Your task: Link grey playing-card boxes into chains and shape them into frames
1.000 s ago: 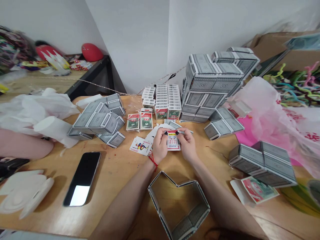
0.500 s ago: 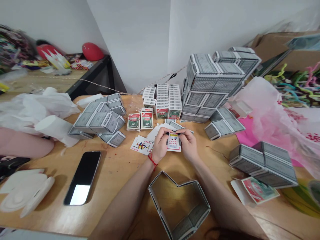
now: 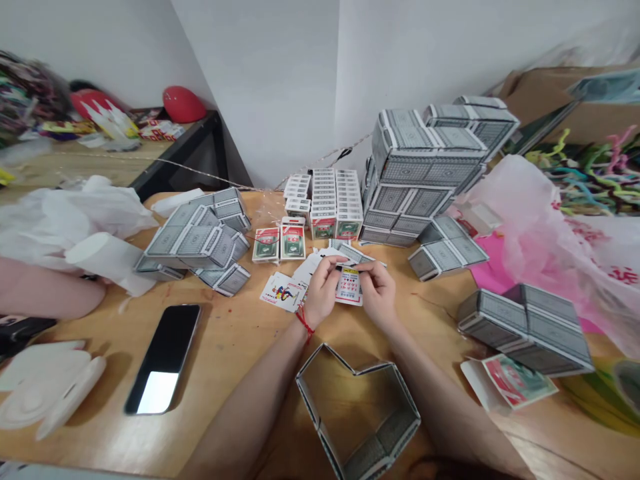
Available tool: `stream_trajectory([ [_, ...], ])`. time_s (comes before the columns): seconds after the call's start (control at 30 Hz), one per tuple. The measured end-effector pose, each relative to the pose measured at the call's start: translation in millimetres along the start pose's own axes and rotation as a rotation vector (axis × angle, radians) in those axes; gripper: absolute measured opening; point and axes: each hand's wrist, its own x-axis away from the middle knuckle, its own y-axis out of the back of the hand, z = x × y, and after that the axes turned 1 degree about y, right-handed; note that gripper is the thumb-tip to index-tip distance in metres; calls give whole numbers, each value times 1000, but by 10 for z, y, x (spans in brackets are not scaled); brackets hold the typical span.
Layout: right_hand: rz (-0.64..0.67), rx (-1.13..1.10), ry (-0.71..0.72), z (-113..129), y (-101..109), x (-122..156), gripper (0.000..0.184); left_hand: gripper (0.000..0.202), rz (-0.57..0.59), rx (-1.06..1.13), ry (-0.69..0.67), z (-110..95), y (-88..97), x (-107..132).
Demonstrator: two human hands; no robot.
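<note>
A playing card (image 3: 349, 288) with red and blue print is pinched at its upper edge between my two hands. My left hand (image 3: 323, 290), with a red string bracelet (image 3: 304, 320) at the wrist, is closed on the card's left side. On the right side, my right hand (image 3: 377, 288) grips the same card. Loose playing cards lie beneath and left of my hands, among them a joker card (image 3: 283, 291). Between my forearms stands a heart-shaped frame (image 3: 383, 443) made of folded cards, open at the top.
Card-covered boxes are stacked at the back right (image 3: 430, 163) and grouped at the left (image 3: 193, 240). Several packed card boxes (image 3: 336, 207) stand at the back. A phone (image 3: 167, 353) lies at left. Pink plastic bags (image 3: 540, 220) and a torn card box (image 3: 515, 383) are at right.
My thumbs have shifted slightly along the card's edge, and the fingers have moved a little. The other things keep their places; the view has moved slightly.
</note>
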Motion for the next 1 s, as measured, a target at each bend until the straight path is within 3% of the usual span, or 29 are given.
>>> stream_trajectory([
  [0.13, -41, 44, 52, 8, -2, 16, 13, 19, 19, -33, 29, 46, 9, -45],
  [0.33, 60, -42, -21, 2, -29, 29, 9, 19, -68, -130, 41, 105, 40, -61],
  [0.5, 99, 20, 10, -31, -28, 26, 11, 30, -137, -83, 20, 104, 46, -40],
  [0.67, 165, 55, 65, -30, 3, 30, 15, 26, -33, -93, 27, 44, 62, -39],
  [0.87, 239, -93, 38, 19, 51, 45, 17, 21, -47, -135, 13, 21, 65, -45],
  [1.0, 151, -177, -58, 14, 42, 9, 16, 22, -67, -166, -17, 13, 55, -40],
])
